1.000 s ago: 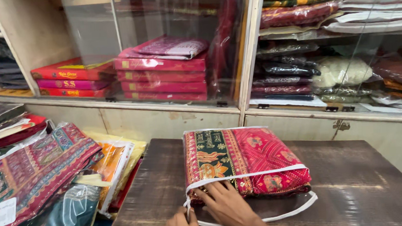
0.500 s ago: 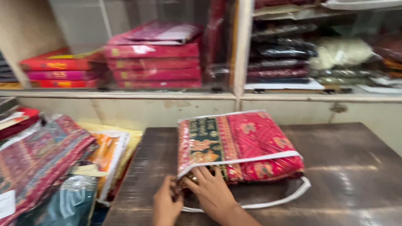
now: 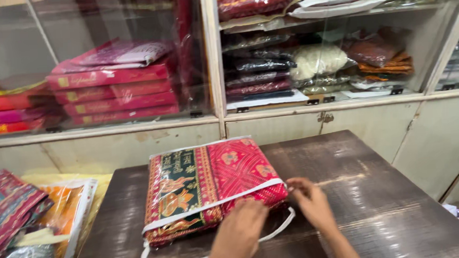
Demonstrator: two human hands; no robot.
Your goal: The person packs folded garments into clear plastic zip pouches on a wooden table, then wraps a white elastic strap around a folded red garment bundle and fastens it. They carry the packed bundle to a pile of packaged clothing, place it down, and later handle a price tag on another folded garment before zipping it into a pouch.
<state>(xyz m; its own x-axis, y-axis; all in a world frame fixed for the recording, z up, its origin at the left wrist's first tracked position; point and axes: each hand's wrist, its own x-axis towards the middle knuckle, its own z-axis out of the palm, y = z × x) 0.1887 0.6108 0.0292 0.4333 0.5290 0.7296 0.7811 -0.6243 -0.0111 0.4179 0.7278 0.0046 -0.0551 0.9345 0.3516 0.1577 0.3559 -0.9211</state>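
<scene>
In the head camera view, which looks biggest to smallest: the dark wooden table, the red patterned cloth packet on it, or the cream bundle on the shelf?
1. Dark wooden table
2. Red patterned cloth packet
3. Cream bundle

The bundle sits farther back behind glass, so it may look smaller than it truly is.

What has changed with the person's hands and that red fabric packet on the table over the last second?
Both hands have worked along the packet's near edge, from its left corner toward the right. The left hand now presses the front middle of the clear-wrapped red and green fabric packet; the right hand pinches its white-edged right corner. The packet stayed flat on the dark wooden table, and the pink boxes behind glass are unmoved.
</scene>
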